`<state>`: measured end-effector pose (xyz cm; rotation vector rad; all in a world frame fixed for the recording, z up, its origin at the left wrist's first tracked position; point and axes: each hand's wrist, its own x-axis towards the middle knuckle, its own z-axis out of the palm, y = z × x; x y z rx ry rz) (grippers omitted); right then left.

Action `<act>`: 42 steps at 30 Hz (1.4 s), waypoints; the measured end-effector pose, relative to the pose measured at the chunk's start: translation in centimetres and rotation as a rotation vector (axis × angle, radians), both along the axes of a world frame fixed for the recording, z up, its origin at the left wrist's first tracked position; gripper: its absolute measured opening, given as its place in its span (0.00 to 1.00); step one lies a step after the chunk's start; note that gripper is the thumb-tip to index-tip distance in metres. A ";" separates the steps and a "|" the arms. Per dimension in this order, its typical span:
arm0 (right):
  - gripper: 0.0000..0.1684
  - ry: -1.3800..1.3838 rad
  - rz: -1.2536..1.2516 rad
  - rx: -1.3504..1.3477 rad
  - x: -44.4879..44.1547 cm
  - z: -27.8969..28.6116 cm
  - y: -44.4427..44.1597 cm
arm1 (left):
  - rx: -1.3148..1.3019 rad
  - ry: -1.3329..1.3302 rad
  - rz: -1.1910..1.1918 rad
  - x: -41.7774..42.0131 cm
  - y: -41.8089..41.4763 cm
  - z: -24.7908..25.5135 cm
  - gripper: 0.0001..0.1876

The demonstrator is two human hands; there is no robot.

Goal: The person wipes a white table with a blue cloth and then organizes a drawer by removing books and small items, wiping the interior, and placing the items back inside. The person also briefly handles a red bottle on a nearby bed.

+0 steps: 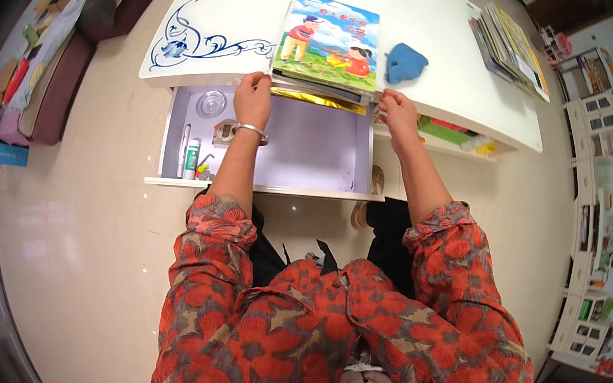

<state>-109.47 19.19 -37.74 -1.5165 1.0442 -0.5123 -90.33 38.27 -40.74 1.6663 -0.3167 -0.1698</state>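
Observation:
A stack of picture books [331, 42] lies on the white table [435, 20], its near edge jutting over the open drawer [312, 145]. The top cover is colourful, with cartoon figures, and a gold-coloured edge [318, 100] shows low in the pile. At the stack's near left corner, the fingers of my left hand [253, 101] are closed on its edge. My right hand [399, 114] pinches the near right corner. A folded blue cloth [404, 62] rests on the tabletop just right of the books.
Inside the drawer are a round clear dish [211, 105], a tape measure [224, 132], a green-and-white glue stick [191, 158] and a pen [183, 150]. More books [510, 51] are piled at the table's right end. Beneath them, an open compartment [451, 133] holds colourful items. A sofa [61, 86] stands left.

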 end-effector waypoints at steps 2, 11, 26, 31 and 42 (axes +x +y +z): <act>0.20 0.044 -0.008 -0.047 1.6 -0.6 -1.2 | 0.059 0.001 0.023 0.6 -0.9 0.7 0.19; 0.21 0.037 0.052 -0.039 6.7 -1.8 -3.9 | 0.191 -0.273 -0.051 1.6 -2.1 0.9 0.16; 0.21 0.109 0.079 -0.213 6.6 -2.8 -3.6 | 0.209 -0.065 -0.042 1.6 -2.5 0.8 0.12; 0.31 0.178 -0.018 -0.331 7.4 -3.5 -4.4 | 0.178 -0.230 -0.043 1.4 -3.3 0.3 0.17; 0.21 0.127 -0.078 -0.341 8.9 -1.6 -3.7 | 0.226 -0.235 -0.168 3.7 -4.4 0.2 0.20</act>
